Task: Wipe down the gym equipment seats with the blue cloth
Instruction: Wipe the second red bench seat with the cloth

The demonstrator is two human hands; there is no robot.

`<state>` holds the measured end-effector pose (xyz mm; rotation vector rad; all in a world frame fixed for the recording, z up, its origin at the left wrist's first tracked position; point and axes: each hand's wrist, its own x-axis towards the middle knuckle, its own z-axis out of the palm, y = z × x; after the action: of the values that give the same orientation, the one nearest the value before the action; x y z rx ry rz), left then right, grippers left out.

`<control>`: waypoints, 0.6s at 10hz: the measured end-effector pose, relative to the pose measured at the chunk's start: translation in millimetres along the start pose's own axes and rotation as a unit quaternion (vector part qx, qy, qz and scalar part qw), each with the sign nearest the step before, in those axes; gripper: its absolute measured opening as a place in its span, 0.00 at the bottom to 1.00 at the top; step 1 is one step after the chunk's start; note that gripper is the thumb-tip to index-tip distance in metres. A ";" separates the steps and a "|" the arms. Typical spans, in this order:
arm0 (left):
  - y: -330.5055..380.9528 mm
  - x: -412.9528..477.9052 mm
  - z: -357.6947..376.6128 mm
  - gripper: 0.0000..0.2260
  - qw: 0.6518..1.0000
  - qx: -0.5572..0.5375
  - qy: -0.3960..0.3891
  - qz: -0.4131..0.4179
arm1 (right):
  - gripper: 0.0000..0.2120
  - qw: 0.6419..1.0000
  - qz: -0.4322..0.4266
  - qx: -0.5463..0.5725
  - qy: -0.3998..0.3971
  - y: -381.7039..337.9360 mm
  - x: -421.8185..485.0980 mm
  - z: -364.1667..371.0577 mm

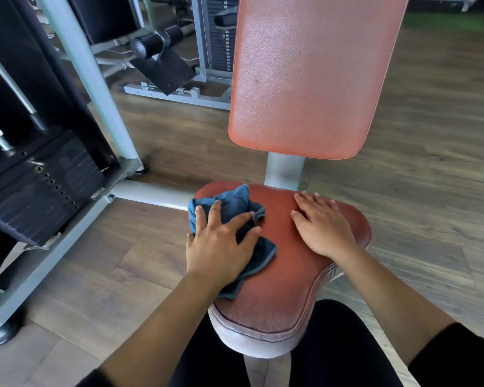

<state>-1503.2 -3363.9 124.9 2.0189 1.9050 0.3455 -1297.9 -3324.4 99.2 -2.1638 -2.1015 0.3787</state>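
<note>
Pressing down on the blue cloth (235,201), the left hand (221,247) is lying flat with its fingers spread wide and nearly straight, pinning the fabric by palm and fingertips. The cloth is sitting bunched and crumpled on the left side of the red seat (280,289). One corner is hanging over the seat's left edge and another fold is trailing back under the wrist. The right hand (323,224) is resting palm-down on the bare right side of the same seat, fingers together and straight, gripping nothing. The two hands are lying apart, with a strip of red padding showing between them.

The seat's front lip is looking worn and pale (the red is fading to a greyish white there). Behind it a grey post (284,171) is rising to the red backrest (313,74), which is standing upright and filling the top middle of the view. To the left, a black weight stack (39,185) is sitting inside a grey metal frame (95,79), whose lower bar is running toward the seat. Farther back, another machine (162,60) with black roller pads is standing on the wooden floor (430,163). The person's legs (341,344), in black, are showing below the seat's front edge, and a dark sleeve (458,356) is covering the right upper arm.
</note>
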 end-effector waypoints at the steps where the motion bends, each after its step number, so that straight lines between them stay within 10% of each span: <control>1: -2.8 3.7 2.7 0.19 0.998 -0.049 0.023 -0.009 | 0.26 1.000 0.001 0.001 0.000 0.1 0.2 0.5; 6: 8.9 -11.7 -7.8 0.18 0.997 -0.050 0.002 -0.055 | 0.28 0.995 -0.093 0.021 -0.031 32.6 -19.7 -17.6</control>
<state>-1499.0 -3375.3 136.2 1.8422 1.9513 0.4090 -1262.3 -3343.5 110.3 -1.9371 -2.2806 0.4724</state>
